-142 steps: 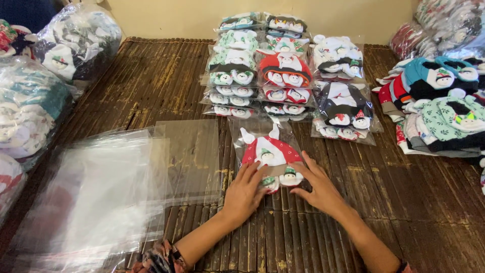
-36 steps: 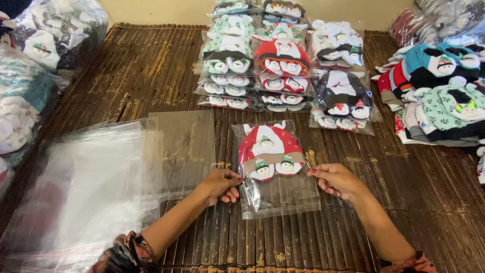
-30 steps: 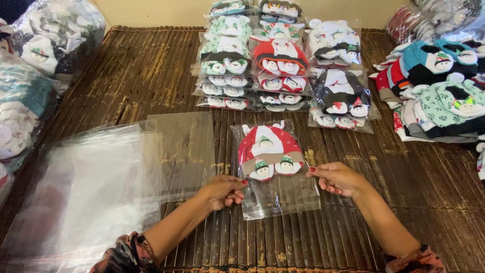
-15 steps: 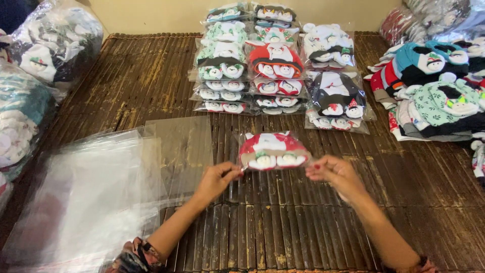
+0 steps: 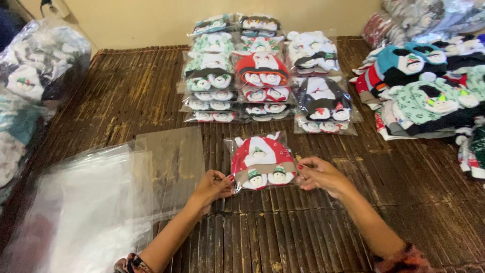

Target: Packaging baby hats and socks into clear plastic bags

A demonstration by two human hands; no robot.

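Note:
A clear plastic bag holding a folded red and white sock pair with small penguin faces [image 5: 262, 162] lies on the dark bamboo mat [image 5: 313, 227] in front of me. My left hand [image 5: 212, 186] pinches the bag's lower left corner. My right hand [image 5: 321, 174] grips its lower right edge. The bag's bottom flap looks folded under, so the packet is short and snug around the socks.
Rows of bagged sock pairs [image 5: 237, 76] are stacked beyond the packet, with a black and white stack [image 5: 323, 103] beside them. Loose unbagged socks [image 5: 429, 96] pile up at the right. A sheaf of empty clear bags [image 5: 101, 202] lies at the left, and filled sacks [image 5: 35, 76] at the far left.
The long open end of the bag that hung toward me has been folded away. Both hands have shifted up to the packet's lower corners.

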